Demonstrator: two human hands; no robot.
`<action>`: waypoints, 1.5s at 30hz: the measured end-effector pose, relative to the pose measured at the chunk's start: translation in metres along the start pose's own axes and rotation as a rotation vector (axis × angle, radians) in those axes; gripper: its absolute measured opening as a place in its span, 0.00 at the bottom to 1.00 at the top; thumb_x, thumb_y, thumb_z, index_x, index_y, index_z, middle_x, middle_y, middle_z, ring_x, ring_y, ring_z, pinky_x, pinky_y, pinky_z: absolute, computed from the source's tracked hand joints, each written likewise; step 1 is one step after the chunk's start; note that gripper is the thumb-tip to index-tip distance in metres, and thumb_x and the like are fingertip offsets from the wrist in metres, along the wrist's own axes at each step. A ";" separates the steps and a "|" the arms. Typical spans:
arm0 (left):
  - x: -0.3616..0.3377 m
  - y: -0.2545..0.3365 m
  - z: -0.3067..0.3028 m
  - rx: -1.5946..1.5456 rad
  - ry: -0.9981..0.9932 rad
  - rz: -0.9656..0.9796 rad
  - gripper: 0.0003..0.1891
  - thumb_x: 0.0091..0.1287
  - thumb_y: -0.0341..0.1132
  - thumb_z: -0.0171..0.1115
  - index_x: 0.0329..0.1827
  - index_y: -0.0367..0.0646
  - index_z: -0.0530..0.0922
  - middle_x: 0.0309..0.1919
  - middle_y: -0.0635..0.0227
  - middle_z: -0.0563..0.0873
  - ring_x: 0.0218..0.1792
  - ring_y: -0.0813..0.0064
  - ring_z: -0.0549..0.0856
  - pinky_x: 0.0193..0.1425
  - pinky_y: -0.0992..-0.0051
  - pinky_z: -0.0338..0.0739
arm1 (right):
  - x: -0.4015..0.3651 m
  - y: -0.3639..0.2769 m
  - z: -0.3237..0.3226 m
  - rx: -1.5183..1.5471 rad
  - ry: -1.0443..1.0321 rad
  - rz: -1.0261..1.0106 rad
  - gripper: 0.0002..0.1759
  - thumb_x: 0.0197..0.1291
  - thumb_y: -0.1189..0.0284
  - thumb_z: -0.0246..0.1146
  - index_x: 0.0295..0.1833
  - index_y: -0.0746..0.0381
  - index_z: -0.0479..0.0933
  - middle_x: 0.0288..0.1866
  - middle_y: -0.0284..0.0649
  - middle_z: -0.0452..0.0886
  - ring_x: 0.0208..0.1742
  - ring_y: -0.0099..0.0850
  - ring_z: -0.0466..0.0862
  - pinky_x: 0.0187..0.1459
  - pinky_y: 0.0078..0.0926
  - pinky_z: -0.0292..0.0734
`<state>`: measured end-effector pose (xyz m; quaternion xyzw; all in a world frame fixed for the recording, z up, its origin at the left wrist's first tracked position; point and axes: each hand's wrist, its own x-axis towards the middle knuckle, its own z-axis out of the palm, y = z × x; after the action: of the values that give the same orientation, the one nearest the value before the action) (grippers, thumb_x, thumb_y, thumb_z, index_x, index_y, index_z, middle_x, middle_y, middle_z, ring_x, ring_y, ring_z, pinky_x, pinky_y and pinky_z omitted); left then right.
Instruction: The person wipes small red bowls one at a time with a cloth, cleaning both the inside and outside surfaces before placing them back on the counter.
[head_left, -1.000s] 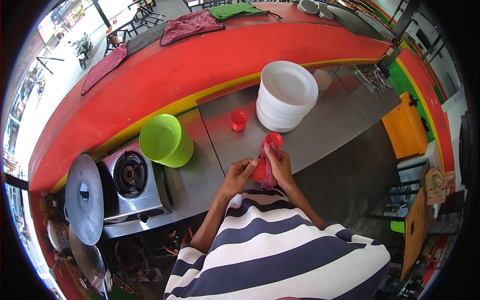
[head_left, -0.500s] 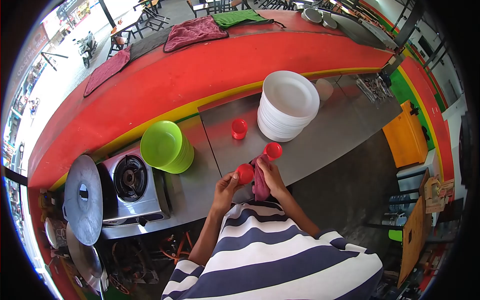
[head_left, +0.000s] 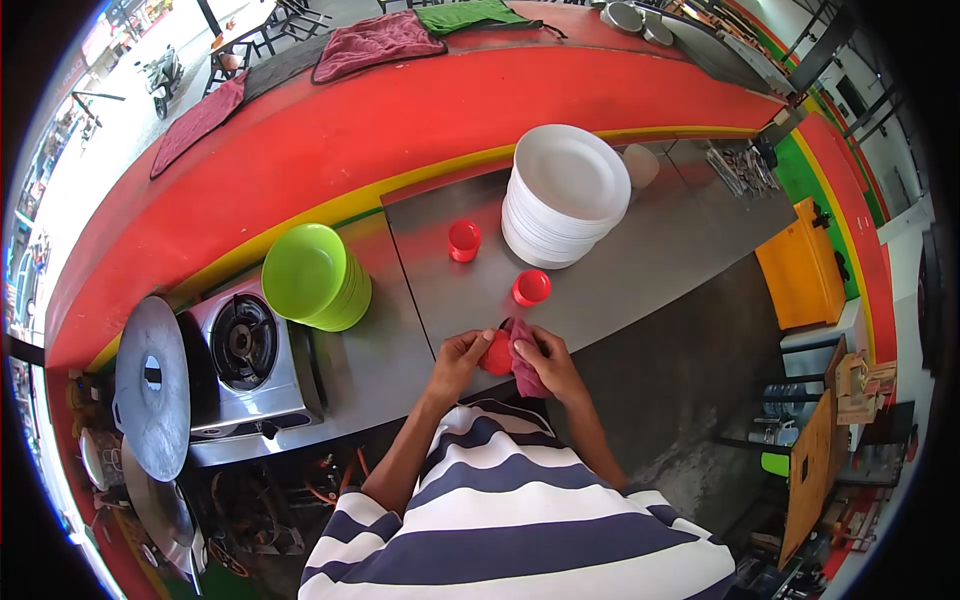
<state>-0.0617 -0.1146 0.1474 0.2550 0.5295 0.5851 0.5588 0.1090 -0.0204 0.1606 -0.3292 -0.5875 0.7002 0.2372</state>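
Observation:
A small red cup [head_left: 496, 355] is gripped by my left hand [head_left: 458, 366], just off the counter's front edge. My right hand [head_left: 556, 366] is closed around a dark pink cloth [head_left: 524, 368] and presses it against the cup's right side. Beyond my hands, a second red cup [head_left: 531, 288] and a third red cup [head_left: 464, 241] stand on the steel counter [head_left: 420, 220]. Behind them rises a tall stack of white plates [head_left: 566, 190]. To the left is a stack of green bowls [head_left: 315, 280].
A gas stove [head_left: 250, 350] stands on the left, with a large round metal lid [head_left: 152, 385] beside it. Cutlery [head_left: 742, 170] lies at the counter's far right end. Cloths [head_left: 380, 45] hang over the red wall [head_left: 420, 120]. An orange bin [head_left: 800, 275] is at right.
My right hand has moved away from the second cup, which now stands alone on the counter. The cloth is now against the cup in my left hand. The view has shifted slightly.

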 end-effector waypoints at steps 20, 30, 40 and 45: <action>-0.006 -0.006 0.029 -0.419 0.108 -0.032 0.19 0.77 0.48 0.56 0.47 0.38 0.82 0.36 0.71 0.87 0.38 0.83 0.83 0.47 0.79 0.78 | 0.000 -0.006 -0.018 0.195 0.049 0.125 0.21 0.66 0.66 0.66 0.60 0.67 0.75 0.47 0.40 0.82 0.44 0.25 0.84 0.47 0.24 0.81; 0.010 -0.004 0.053 -0.114 0.062 0.067 0.16 0.74 0.42 0.63 0.45 0.34 0.81 0.33 0.69 0.87 0.33 0.84 0.83 0.43 0.80 0.79 | -0.003 -0.018 -0.024 -0.191 0.048 -0.083 0.30 0.56 0.64 0.75 0.59 0.70 0.74 0.51 0.45 0.83 0.53 0.30 0.82 0.58 0.30 0.76; 0.019 0.004 0.070 -0.144 0.124 0.051 0.20 0.72 0.47 0.64 0.40 0.34 0.83 0.29 0.69 0.86 0.31 0.84 0.82 0.40 0.79 0.79 | 0.001 -0.020 -0.037 -0.165 0.120 -0.013 0.27 0.59 0.64 0.73 0.58 0.70 0.76 0.47 0.43 0.85 0.48 0.27 0.83 0.52 0.28 0.78; 0.013 0.006 0.061 -0.130 0.145 0.029 0.20 0.72 0.48 0.64 0.41 0.34 0.84 0.30 0.69 0.86 0.31 0.83 0.82 0.40 0.79 0.79 | 0.002 -0.021 -0.032 -0.175 0.069 -0.027 0.28 0.58 0.66 0.73 0.58 0.70 0.76 0.47 0.43 0.85 0.48 0.27 0.83 0.52 0.28 0.78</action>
<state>-0.0125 -0.0811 0.1680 0.1829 0.5258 0.6432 0.5257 0.1302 0.0066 0.1775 -0.3644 -0.6423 0.6312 0.2371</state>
